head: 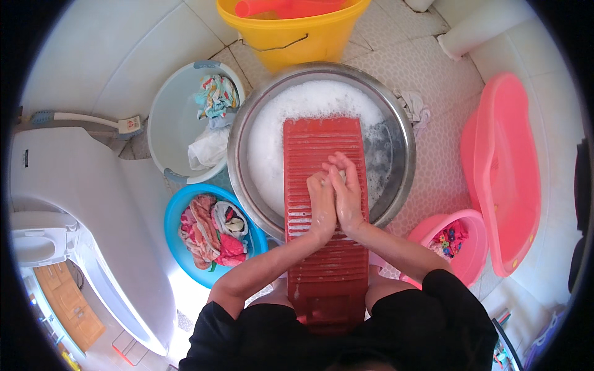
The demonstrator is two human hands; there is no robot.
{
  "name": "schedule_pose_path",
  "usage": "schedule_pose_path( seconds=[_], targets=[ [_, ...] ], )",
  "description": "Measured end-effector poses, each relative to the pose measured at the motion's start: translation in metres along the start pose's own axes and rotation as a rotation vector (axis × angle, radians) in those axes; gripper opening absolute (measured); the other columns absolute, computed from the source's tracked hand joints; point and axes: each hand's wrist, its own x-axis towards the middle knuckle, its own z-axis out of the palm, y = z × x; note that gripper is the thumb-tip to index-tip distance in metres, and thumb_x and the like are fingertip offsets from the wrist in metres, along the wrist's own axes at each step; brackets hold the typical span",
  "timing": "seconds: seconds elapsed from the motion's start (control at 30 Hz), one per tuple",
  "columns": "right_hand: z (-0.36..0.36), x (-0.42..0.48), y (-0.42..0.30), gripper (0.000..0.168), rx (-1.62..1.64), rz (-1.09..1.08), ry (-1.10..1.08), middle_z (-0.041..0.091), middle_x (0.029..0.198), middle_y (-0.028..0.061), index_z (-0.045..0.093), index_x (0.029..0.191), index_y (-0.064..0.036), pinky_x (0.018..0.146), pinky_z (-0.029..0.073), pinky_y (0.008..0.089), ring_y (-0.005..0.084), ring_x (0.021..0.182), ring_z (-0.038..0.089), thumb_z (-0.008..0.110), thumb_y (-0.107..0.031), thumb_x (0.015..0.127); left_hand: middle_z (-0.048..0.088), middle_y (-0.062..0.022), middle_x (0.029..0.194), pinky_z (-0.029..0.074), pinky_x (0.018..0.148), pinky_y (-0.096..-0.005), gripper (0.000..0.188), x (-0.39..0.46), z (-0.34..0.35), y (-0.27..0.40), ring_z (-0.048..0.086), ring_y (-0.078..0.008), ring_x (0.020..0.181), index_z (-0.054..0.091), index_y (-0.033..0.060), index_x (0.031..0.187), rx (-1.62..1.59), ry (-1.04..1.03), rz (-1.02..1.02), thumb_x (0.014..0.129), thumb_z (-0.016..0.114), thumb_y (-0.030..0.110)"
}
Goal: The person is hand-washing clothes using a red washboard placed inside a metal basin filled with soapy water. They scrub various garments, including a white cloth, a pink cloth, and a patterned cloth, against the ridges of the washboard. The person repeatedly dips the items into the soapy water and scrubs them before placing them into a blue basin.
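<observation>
A red ridged plastic washboard slopes from my lap into a wide steel basin of suds. Over its middle, my left hand and my right hand press together, wet, with fingers bent. Between them shows a bit of a small pale item; it is mostly hidden, and I cannot tell whether it is cloth or soap. White foam covers much of the basin, with darker water along the right side.
Left of the basin stand a pale tub and a blue tub, both with laundry. A yellow bucket is beyond it. To the right are a pink basin with clothes, a pink baby bath and a greyish cloth. A toilet is far left.
</observation>
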Motion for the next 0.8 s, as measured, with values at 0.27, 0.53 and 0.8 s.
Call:
schedule_pose_path(
  seconds=[0.27, 0.53, 0.8],
  targets=[
    [0.041, 0.043, -0.062, 0.008, -0.228, -0.380, -0.142, 0.058, 0.082, 0.0003, 0.058, 0.091, -0.002, 0.074, 0.044, 0.0261, 0.0126, 0.078, 0.054, 0.059, -0.010, 0.092, 0.059, -0.0044, 0.105, 0.051, 0.080, -0.0327, 0.028, 0.071, -0.010, 0.069, 0.060, -0.0151, 0.096, 0.056, 0.0080, 0.111, -0.688, -0.236, -0.322, 0.100, 0.044, 0.031],
    [0.049, 0.095, -0.073, 0.036, 0.079, -0.157, -0.083, 0.036, 0.057, -0.0044, 0.050, 0.078, -0.007, 0.048, 0.024, 0.0229, 0.0065, 0.052, 0.030, 0.051, -0.034, 0.100, 0.060, -0.0047, 0.086, 0.047, 0.068, -0.0343, 0.023, 0.101, 0.012, 0.067, 0.058, -0.0166, 0.078, 0.061, 0.0043, 0.086, -0.483, -0.135, -0.180, 0.091, 0.044, 0.020],
    [0.046, 0.095, -0.062, 0.033, 0.055, -0.118, -0.090, 0.039, 0.060, -0.0027, 0.047, 0.075, -0.008, 0.049, 0.027, 0.0241, 0.0066, 0.054, 0.033, 0.052, -0.030, 0.099, 0.062, -0.0010, 0.084, 0.045, 0.060, -0.0339, 0.026, 0.115, 0.019, 0.008, 0.059, -0.0132, 0.074, 0.062, 0.0089, 0.088, -0.324, -0.057, -0.154, 0.095, 0.041, 0.022]
  ],
)
